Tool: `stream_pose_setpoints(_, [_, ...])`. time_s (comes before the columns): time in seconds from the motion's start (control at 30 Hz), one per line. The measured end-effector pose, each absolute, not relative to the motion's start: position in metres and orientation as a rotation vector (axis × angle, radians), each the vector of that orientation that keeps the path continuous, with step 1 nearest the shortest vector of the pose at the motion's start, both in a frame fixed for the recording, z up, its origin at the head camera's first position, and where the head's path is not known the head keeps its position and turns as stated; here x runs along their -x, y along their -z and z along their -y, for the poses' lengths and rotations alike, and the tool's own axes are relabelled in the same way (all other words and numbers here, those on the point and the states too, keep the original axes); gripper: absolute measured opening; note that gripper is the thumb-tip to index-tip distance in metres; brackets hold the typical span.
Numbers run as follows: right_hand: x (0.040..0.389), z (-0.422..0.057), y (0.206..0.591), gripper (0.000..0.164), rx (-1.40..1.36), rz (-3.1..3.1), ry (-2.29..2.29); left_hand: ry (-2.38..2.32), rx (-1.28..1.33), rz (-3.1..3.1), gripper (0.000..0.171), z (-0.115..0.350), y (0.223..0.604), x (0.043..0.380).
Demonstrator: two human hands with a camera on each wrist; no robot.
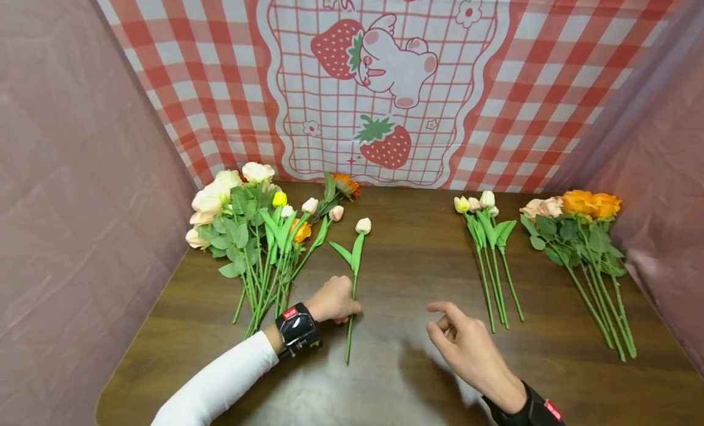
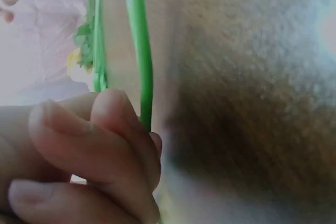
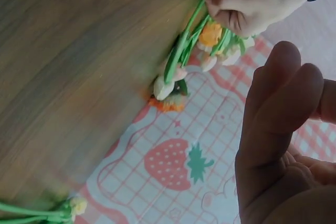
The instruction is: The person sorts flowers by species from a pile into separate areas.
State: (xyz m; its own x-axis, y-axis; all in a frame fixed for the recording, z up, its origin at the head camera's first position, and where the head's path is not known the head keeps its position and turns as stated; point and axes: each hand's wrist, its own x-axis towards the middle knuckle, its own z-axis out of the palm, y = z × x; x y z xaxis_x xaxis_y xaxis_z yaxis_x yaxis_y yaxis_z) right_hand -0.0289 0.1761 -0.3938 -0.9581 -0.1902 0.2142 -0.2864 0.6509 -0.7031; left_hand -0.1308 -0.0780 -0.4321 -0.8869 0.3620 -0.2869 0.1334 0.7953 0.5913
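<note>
A white tulip (image 1: 363, 226) on a green stem (image 2: 143, 61) stands out from the flowers around it, its head pointing to the back of the table. My left hand (image 1: 333, 301) pinches this stem between thumb and fingers, low down, below the leaves. Above the table to the right, my right hand (image 1: 467, 346) is held with nothing in it, fingers loosely bent and the index finger pointing left. In the right wrist view the right hand's fingers (image 3: 278, 98) fill the right side, and the tulip lies beyond them in the left hand's grip.
Left of the tulip is a heap of roses (image 1: 211, 200) and tulips (image 1: 310, 206), with an orange flower (image 1: 346, 186) behind. On the right lie several tulips (image 1: 487, 200) and a bunch of orange and pale roses (image 1: 591, 204). A checked cloth (image 1: 220, 96) hangs behind the wooden table (image 1: 407, 255).
</note>
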Motion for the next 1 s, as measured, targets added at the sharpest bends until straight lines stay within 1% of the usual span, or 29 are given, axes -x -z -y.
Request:
stream_pose_setpoints(0.17, [0.028,-0.165,0.395,0.018,-0.450,2.778,-1.300,-0.960,-0.457,-2.596,0.031,0.086,0.424,0.127])
stream_pose_setpoints(0.37, [0.031,-0.151,0.399,0.014,-0.605,2.773,-1.371,-1.198,-0.566,-2.552,0.016,0.082,0.410,0.118])
stream_pose_setpoints(0.47, [0.032,-0.144,0.398,0.017,-0.628,2.768,-1.477,-1.322,-0.626,-2.517,0.012,0.074,0.400,0.110])
stream_pose_setpoints(0.63, [0.032,-0.137,0.393,0.032,-0.540,2.740,-1.808,-1.448,-0.775,-2.449,0.013,0.060,0.387,0.099])
stream_pose_setpoints(0.73, [0.032,-0.136,0.390,0.037,-0.455,2.683,-1.991,-1.478,-0.844,-2.437,0.013,0.053,0.383,0.096])
stream_pose_setpoints(0.9, [0.033,-0.138,0.392,0.036,-0.335,2.593,-2.133,-1.522,-0.905,-2.445,0.013,0.041,0.380,0.093])
stream_pose_setpoints(1.0, [0.034,-0.140,0.395,0.029,-0.302,2.578,-2.120,-1.517,-0.947,-2.453,0.012,0.035,0.381,0.091])
